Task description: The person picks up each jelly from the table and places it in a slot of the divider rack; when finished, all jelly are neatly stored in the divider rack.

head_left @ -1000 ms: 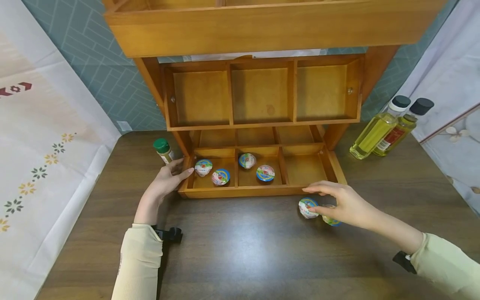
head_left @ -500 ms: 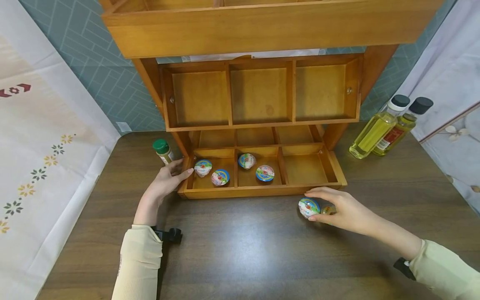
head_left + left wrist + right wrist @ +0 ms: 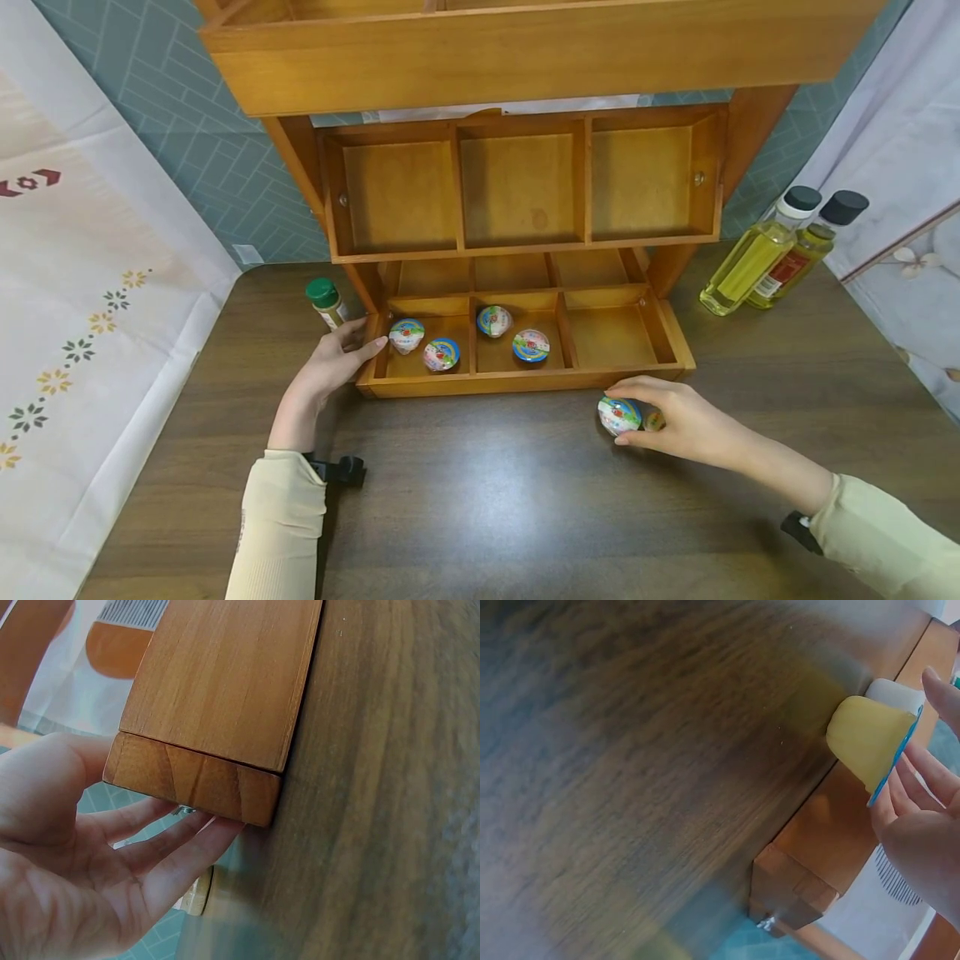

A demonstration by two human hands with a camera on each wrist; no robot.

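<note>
My left hand [image 3: 333, 360] holds the left end of the lower tray of a wooden rack [image 3: 480, 384]. Its thumb lies over the side wall and the fingers are against the outer face, as the left wrist view also shows. In front of the tray's right end, my right hand [image 3: 686, 419] pinches a small jelly cup [image 3: 618, 416] with a printed, blue-rimmed lid between thumb and index finger. A second, yellow jelly cup [image 3: 870, 735] stands right beside it, mostly hidden by the hand in the head view. Two jelly cups sit in the left compartment [image 3: 454, 321] and two in the middle one.
A green-capped jar [image 3: 327, 302] stands behind my left hand. Two oil bottles [image 3: 750, 265] stand to the right of the rack. Above the lower tray are a tilted middle tray [image 3: 525, 192] and an upper shelf [image 3: 525, 58], overhanging the back of the table.
My right thumb and index finger have come in round the jelly cup, and the hand now covers more of the second cup. My left hand has stayed put.
</note>
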